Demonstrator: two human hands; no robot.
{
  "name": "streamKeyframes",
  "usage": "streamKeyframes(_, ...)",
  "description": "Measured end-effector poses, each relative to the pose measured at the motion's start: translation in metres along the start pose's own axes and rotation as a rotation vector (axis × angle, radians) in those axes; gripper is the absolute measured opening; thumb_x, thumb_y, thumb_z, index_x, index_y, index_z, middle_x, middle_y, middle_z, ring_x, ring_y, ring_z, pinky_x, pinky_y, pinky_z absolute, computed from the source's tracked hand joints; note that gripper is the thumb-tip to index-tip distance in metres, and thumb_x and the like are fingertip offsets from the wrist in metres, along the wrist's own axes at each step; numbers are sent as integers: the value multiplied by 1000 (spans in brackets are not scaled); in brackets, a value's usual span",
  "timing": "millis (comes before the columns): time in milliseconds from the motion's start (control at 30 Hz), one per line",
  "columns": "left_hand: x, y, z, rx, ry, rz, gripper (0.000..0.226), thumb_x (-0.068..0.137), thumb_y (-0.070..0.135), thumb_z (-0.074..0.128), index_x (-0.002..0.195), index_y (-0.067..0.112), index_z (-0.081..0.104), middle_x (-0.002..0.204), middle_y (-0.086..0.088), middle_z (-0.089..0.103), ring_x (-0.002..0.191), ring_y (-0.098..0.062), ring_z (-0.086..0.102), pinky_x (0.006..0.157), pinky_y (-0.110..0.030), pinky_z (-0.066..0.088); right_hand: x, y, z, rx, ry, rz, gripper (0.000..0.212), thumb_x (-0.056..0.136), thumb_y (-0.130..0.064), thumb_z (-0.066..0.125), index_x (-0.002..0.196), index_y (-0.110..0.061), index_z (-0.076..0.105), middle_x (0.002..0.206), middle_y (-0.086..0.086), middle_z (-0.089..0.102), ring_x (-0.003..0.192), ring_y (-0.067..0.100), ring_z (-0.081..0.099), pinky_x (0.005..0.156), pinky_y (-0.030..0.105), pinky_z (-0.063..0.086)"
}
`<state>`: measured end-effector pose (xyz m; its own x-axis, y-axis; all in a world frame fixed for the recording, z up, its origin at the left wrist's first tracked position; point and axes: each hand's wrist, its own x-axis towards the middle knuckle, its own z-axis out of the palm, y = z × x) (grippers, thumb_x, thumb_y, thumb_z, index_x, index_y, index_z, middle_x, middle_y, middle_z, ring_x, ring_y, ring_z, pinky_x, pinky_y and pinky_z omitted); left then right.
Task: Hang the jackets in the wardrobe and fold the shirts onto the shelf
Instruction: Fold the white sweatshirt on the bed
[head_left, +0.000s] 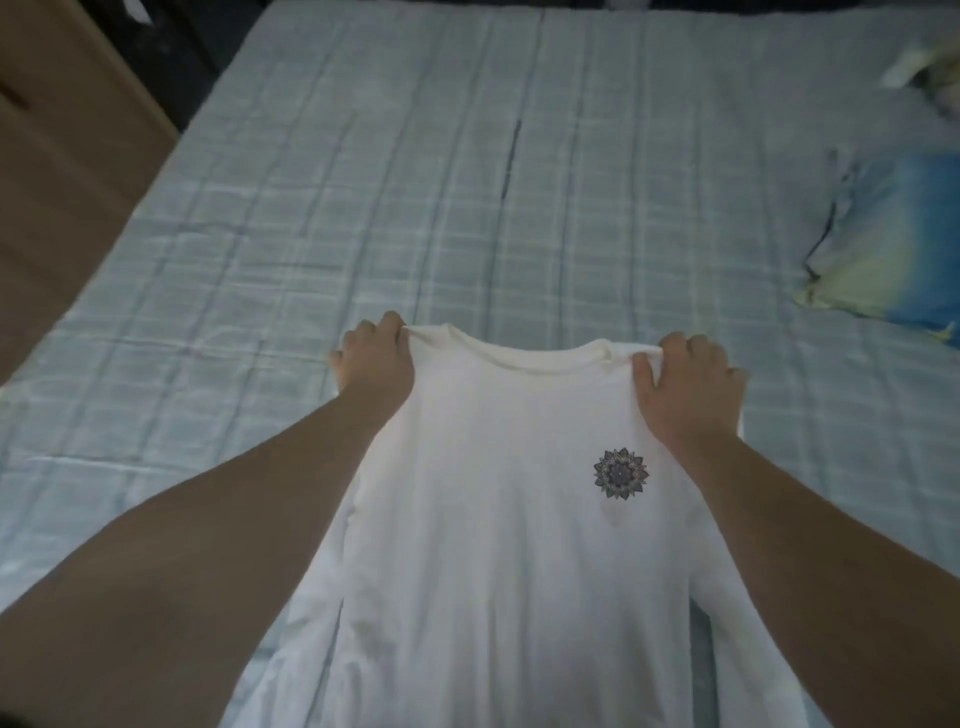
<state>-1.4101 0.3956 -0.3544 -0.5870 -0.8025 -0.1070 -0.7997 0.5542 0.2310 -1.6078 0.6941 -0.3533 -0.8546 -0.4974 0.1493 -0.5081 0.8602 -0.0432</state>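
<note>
A white T-shirt (498, 545) with a small dark flower print on the chest is stretched out front-up over the bed, collar pointing away from me. My left hand (376, 361) pinches its left shoulder beside the collar. My right hand (688, 387) grips the right shoulder, fingers curled into the cloth. The shirt's lower part runs out of the bottom of the view, and its sleeves lie partly under my forearms.
The bed (467, 171) is covered with a pale blue checked sheet. A blue and yellow pillow (888, 244) lies at the right edge, another cloth item (924, 67) at the far right corner. A brown wooden furniture panel (57, 171) stands at the left.
</note>
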Motion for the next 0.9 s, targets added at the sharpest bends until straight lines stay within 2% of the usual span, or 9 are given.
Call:
streamKeyframes(133,37,-1,65,108,57,83,21,102,34,35,109,22,51,106,-14,55,101,-36,51,85,-49,35,31,8,57,-62,-27,-6,39,96,-46,39,106,-11,53,103,16,57,95,35,53,83,47,39)
streamKeyframes(333,101,5,120,182,138,225,24,98,31,40,105,15,56,96,-17,56,90,-36,52,79,-46,35,82,13,129,-129,-87,-3,44,97,-51,30,107,-13,49,102,14,56,93,32,52,83,47,39)
streamKeyframes(467,131,6,150,255,95,337,34,97,38,34,106,12,53,100,-17,56,92,-36,51,80,-47,36,96,15,173,-170,-143,6,46,97,-51,30,111,-12,50,108,17,55,96,34,51,82,45,37)
streamKeyframes(567,136,-1,174,166,117,314,35,94,43,40,107,13,53,105,-17,55,97,-37,51,86,-48,37,93,21,198,-132,-62,30,48,94,-51,34,109,-9,51,105,19,52,94,36,48,82,45,33)
streamKeyframes(733,145,-15,199,55,257,315,34,89,48,50,113,24,50,117,-10,50,104,-32,47,91,-46,33,92,29,222,-80,67,41,45,91,-51,39,109,-10,48,109,19,48,97,35,42,84,45,28)
streamKeyframes(900,140,-6,185,69,200,311,33,90,46,51,117,26,51,121,-10,50,107,-34,47,94,-47,34,93,25,206,-74,7,43,49,90,-52,39,111,-9,49,112,20,50,100,38,47,86,48,34)
